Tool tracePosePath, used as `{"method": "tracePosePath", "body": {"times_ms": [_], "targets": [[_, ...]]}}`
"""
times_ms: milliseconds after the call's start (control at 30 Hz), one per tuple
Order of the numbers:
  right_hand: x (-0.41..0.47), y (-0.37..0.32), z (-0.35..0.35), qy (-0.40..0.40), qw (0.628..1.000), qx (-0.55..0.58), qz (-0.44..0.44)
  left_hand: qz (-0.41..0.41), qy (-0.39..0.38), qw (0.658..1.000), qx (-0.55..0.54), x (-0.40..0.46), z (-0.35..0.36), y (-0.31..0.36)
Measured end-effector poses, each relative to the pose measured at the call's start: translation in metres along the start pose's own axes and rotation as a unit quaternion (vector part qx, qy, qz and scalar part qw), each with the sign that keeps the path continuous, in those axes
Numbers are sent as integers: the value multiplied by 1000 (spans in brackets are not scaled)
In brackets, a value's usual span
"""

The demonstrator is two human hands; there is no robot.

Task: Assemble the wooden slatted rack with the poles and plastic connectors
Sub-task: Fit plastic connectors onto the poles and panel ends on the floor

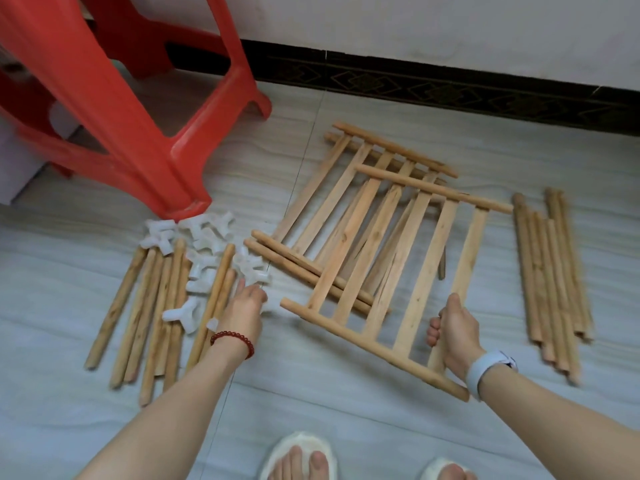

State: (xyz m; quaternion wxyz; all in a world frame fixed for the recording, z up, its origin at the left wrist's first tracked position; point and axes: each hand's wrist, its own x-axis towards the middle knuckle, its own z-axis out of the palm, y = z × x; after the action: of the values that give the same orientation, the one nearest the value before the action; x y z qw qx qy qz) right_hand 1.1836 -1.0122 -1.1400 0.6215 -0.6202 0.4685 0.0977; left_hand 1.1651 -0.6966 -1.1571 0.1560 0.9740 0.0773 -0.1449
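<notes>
Two hands: both at work over the tiled floor (311,410), feet in slippers (298,455) at bottom edge.
Right hand (457,337): fingers curled round the outermost slat of the top slatted panel (391,258), near its lower rail; panel's near end looks raised off the floor.
Left hand (244,306): fingers extended forward and down, tips on or just at a white plastic connector (251,268); whether it is pinched yet, cannot tell.
Panel axis: slats run from near-left to far-right, away from the person; rails cross them, near rail end pointing toward the left hand.
Key relation: connectors lie just left of the panel's near-left rail end; left hand is nearer them, right hand steadies the panel. Likely next: bring a connector onto that rail end.
Connector pile (197,244): white three-way pieces scattered among the left pole bundle (145,306), up to the stool foot.
Lower panels (363,168): more slatted panels stacked beneath, skewed, further back.
Right poles (550,271): bundle lying well apart to the right, long axes roughly near-to-far.
Red plastic stool (114,98): far left, leg touching the pile; limits room on that side.
Open room: bare floor between arms and toward the wall skirting (450,84).
</notes>
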Motion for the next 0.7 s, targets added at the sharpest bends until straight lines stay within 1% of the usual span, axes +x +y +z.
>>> {"method": "tracePosePath", "body": {"times_ms": [67,133,167,200,233,267,300,333,433,500,533,600,700], "targets": [[-2,4,3,-6,1000,12,14,-57,70,989,-115,0,-8,12],[-5,8,9,-13,999,33,31,-125,128,960,-216,1,-16,23],[-6,8,13,-19,998,51,44,-152,138,943,-261,2,-19,28],[-8,8,17,-28,995,72,56,-175,141,920,-321,4,-20,32],[-12,7,23,-38,992,96,69,-199,135,887,-395,4,-22,35],[-16,6,28,-50,988,122,78,-223,124,846,-468,4,-24,38],[-20,2,35,-61,983,151,87,-237,115,811,-522,4,-25,40],[-24,-2,41,-70,977,179,94,-241,110,798,-540,2,-25,41],[-41,-14,52,-101,956,244,132,-234,118,803,-535,-5,-26,49],[-55,-22,50,-146,953,220,150,-244,140,813,-510,-11,-33,55],[-61,-25,46,-173,956,185,149,-248,149,821,-492,-14,-37,57],[-70,-29,38,-211,967,74,119,-249,156,841,-455,-22,-44,57],[-75,-27,32,-214,971,-90,57,-233,128,860,-435,-36,-47,51]]}}
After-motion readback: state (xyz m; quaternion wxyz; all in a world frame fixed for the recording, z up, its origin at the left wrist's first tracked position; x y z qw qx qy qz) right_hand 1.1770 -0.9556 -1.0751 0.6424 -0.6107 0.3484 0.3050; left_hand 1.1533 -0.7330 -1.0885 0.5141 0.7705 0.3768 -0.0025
